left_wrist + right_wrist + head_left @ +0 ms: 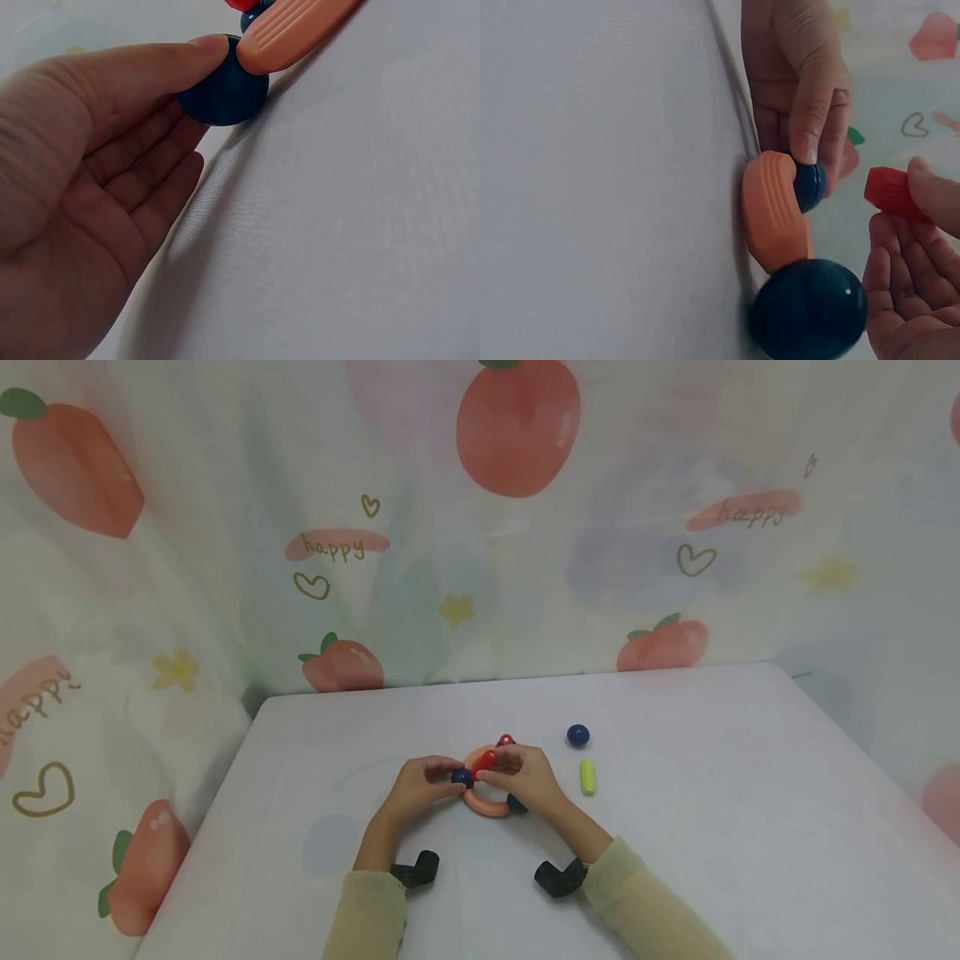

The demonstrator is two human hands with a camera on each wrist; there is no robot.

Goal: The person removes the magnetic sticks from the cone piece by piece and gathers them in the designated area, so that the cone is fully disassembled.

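My left hand (412, 792) pinches a dark blue ball (462, 778) between thumb and fingers, at the left of a ring of orange curved pieces (489, 808). In the left wrist view the end of an orange piece (289, 37) meets this ball (225, 94). My right hand (532, 781) pinches a short red rod (483, 764), held over the ring close to the ball. The right wrist view shows the rod (889, 191) with its faceted end free, apart from the ball. Another dark blue ball (808, 309) joins the ring at its near right side.
A small red piece (506, 739) shows at the far side of the ring. To the right on the white table (712, 793) lie a loose blue ball (578, 735) and a yellow-green rod (588, 777). Black wrist mounts (417, 869) sit on both forearms. A printed cloth hangs behind.
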